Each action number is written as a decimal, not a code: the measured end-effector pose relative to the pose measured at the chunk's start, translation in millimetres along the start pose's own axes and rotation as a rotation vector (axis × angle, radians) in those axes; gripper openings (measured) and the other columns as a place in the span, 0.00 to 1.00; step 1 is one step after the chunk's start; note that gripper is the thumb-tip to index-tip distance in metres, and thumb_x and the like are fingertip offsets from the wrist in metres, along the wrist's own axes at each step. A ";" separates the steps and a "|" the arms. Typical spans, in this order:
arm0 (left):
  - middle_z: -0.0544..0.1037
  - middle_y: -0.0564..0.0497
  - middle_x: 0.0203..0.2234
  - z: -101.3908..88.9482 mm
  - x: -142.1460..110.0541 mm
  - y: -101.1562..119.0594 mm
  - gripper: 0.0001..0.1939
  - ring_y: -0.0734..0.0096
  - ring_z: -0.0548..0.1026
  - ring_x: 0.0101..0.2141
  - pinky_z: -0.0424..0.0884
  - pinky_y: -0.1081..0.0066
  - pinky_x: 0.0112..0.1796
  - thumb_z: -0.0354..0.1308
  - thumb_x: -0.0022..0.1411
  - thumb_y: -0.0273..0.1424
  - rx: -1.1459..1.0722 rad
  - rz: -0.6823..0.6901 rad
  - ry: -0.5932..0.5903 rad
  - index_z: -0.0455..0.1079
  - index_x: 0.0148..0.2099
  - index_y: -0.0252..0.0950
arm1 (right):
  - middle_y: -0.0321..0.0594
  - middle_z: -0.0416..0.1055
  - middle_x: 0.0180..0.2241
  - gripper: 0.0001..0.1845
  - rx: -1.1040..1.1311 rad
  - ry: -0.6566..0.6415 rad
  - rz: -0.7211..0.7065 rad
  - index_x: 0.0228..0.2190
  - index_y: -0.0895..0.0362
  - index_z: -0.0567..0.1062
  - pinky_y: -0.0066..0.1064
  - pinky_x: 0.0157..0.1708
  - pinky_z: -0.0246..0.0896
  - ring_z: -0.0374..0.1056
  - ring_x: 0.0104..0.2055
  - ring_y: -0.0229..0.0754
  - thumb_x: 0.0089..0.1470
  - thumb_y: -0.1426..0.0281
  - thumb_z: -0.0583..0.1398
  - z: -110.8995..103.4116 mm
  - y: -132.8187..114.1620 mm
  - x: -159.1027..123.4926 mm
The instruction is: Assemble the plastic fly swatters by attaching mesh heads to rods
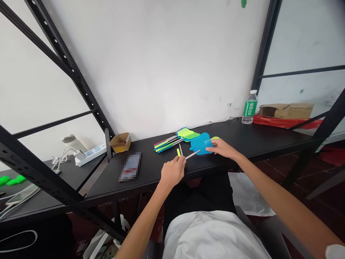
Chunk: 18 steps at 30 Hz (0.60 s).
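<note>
Blue mesh fly swatter with thin metal shaft, right hand gripping.

The head camera looked forward and down from just above the person's white shirt, past the left hand and right hand, onto a black desk close ahead, facing a white wall.

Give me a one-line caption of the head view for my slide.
Left hand and right hand on a blue fly swatter, beside other swatters on a black table.
</note>
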State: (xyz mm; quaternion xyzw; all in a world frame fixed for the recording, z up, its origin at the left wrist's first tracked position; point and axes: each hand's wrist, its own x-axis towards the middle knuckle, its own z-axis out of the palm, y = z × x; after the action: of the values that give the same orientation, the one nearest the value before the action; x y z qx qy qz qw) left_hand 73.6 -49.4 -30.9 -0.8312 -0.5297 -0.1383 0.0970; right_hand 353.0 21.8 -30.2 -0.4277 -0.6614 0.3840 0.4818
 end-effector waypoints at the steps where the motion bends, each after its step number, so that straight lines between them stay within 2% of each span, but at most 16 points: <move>1: 0.75 0.48 0.42 -0.3 0.1 0.3 0.19 0.61 0.77 0.36 0.65 0.69 0.32 0.33 0.73 0.39 -0.002 -0.005 -0.004 0.63 0.53 0.43 | 0.38 0.74 0.25 0.14 0.042 0.016 0.004 0.31 0.57 0.80 0.28 0.23 0.63 0.70 0.26 0.41 0.42 0.62 0.70 1.6 3.1 0.7; 4: 0.75 0.48 0.42 -0.9 0.3 1.2 0.19 0.62 0.77 0.36 0.65 0.69 0.32 0.33 0.73 0.39 -0.006 -0.014 -0.014 0.63 0.53 0.43 | 0.34 0.72 0.25 0.26 0.176 0.163 0.037 0.48 0.53 0.75 0.27 0.22 0.62 0.68 0.24 0.37 0.46 0.61 0.67 3.4 11.0 2.1; 6: 0.75 0.48 0.42 -0.8 0.4 1.4 0.19 0.62 0.77 0.36 0.65 0.69 0.32 0.33 0.73 0.39 -0.002 -0.012 -0.014 0.63 0.53 0.43 | 0.31 0.71 0.23 0.30 0.240 0.261 0.046 0.52 0.50 0.72 0.26 0.20 0.61 0.66 0.22 0.37 0.46 0.62 0.66 2.3 15.0 2.5; 11: 0.75 0.48 0.41 0.3 0.7 0.9 0.19 0.61 0.77 0.35 0.65 0.69 0.31 0.33 0.73 0.39 0.002 -0.004 0.006 0.63 0.53 0.43 | 0.36 0.73 0.24 0.15 0.361 0.337 0.072 0.37 0.55 0.79 0.26 0.20 0.62 0.70 0.23 0.38 0.47 0.63 0.65 -1.4 20.1 3.9; 15: 0.75 0.48 0.42 -0.8 0.7 2.3 0.19 0.62 0.77 0.36 0.65 0.69 0.32 0.33 0.73 0.39 -0.001 -0.021 -0.004 0.63 0.53 0.43 | 0.41 0.77 0.27 0.16 0.382 0.351 0.083 0.40 0.55 0.79 0.28 0.22 0.65 0.76 0.29 0.44 0.48 0.64 0.63 -2.2 16.9 2.9; 18: 0.75 0.48 0.42 -2.0 0.8 3.3 0.19 0.62 0.77 0.36 0.65 0.70 0.32 0.33 0.73 0.39 0.000 -0.026 -0.010 0.63 0.53 0.43 | 0.44 0.80 0.38 0.18 0.385 0.350 0.066 0.42 0.54 0.78 0.28 0.23 0.67 0.78 0.32 0.45 0.48 0.64 0.65 -1.8 12.7 1.4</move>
State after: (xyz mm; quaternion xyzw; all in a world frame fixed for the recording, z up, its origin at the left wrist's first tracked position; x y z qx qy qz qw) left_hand 76.6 -50.7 -28.9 -0.8251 -0.5407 -0.1353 0.0923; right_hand 357.0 27.6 -41.0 -0.4094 -0.4684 0.4382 0.6488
